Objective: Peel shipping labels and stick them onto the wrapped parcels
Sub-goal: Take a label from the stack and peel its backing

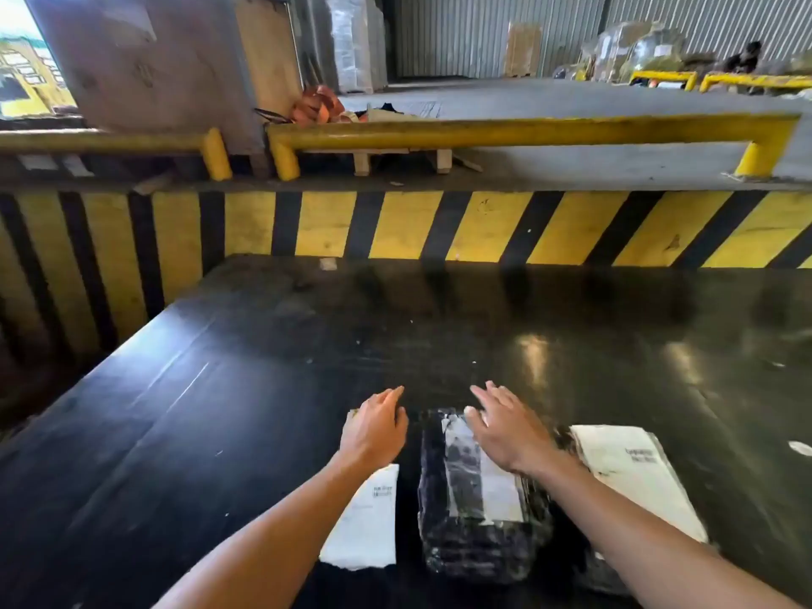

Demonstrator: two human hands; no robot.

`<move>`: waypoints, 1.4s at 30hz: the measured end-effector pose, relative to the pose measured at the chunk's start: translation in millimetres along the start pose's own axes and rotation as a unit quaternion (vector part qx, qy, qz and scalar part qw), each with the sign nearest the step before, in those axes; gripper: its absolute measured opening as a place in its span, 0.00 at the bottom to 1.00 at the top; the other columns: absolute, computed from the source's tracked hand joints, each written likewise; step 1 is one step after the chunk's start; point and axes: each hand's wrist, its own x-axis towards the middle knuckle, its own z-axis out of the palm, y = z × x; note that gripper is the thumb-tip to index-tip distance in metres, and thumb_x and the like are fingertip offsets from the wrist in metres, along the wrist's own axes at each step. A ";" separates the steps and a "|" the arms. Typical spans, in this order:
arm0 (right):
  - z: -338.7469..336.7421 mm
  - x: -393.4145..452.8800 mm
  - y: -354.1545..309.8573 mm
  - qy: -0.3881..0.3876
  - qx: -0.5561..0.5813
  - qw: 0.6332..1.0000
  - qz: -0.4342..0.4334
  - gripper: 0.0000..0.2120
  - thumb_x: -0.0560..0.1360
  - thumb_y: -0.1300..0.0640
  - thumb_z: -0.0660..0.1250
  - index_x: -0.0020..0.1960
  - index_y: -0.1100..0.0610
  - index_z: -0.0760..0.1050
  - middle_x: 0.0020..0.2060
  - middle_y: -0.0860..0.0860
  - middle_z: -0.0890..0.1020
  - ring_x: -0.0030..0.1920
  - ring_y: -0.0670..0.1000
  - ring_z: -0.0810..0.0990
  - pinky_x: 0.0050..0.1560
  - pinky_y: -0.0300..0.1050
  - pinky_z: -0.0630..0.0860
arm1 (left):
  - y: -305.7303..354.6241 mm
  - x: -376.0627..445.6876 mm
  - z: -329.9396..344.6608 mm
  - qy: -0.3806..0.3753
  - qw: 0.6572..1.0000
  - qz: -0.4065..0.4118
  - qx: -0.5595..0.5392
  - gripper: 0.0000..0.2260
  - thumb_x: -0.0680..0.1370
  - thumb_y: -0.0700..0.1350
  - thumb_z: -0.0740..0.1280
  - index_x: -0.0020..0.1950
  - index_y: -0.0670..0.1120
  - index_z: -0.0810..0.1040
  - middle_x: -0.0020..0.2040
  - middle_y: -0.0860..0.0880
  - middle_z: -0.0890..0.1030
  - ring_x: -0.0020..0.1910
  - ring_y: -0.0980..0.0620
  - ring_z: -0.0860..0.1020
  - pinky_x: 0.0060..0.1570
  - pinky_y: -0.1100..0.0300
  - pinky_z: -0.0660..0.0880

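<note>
A black wrapped parcel lies on the dark table in front of me, with a white label stuck along its top. My right hand hovers palm down over its far right corner, fingers apart. My left hand is spread flat over the far end of a white label sheet lying left of the parcel. A second parcel with a white label on top lies to the right, partly under my right forearm.
Beyond the table's far edge rises a yellow-and-black striped wall with a yellow guard rail above it. Cardboard boxes and wrapped goods stand behind. Small white paper scraps lie on the table's right side.
</note>
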 end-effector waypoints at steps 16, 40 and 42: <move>52.8 -8.6 19.8 0.023 -0.073 0.997 -0.016 0.29 0.81 0.38 0.44 0.80 0.44 0.49 0.81 0.48 0.47 0.80 0.48 0.41 0.78 0.54 0.39 | -83.1 -81.6 68.0 -0.062 0.946 -0.317 -0.020 0.27 0.77 0.62 0.64 0.69 0.47 0.66 0.66 0.43 0.70 0.66 0.41 0.70 0.62 0.45 0.70; 47.8 -9.9 18.8 0.028 -0.032 0.999 -0.018 0.28 0.81 0.39 0.49 0.79 0.44 0.54 0.80 0.47 0.51 0.80 0.47 0.45 0.78 0.54 0.40 | -53.3 -51.7 -16.9 0.035 0.914 -0.223 -0.338 0.11 0.81 0.48 0.65 0.56 0.42 0.80 0.53 0.45 0.83 0.49 0.49 0.82 0.40 0.60 0.78; 42.2 -7.4 18.5 0.011 0.017 1.000 -0.013 0.26 0.81 0.40 0.51 0.78 0.44 0.59 0.80 0.46 0.54 0.80 0.47 0.47 0.77 0.52 0.40 | -33.6 -45.2 -41.7 0.032 0.918 -0.167 -0.359 0.11 0.81 0.48 0.65 0.58 0.42 0.79 0.54 0.46 0.83 0.47 0.50 0.81 0.38 0.64 0.77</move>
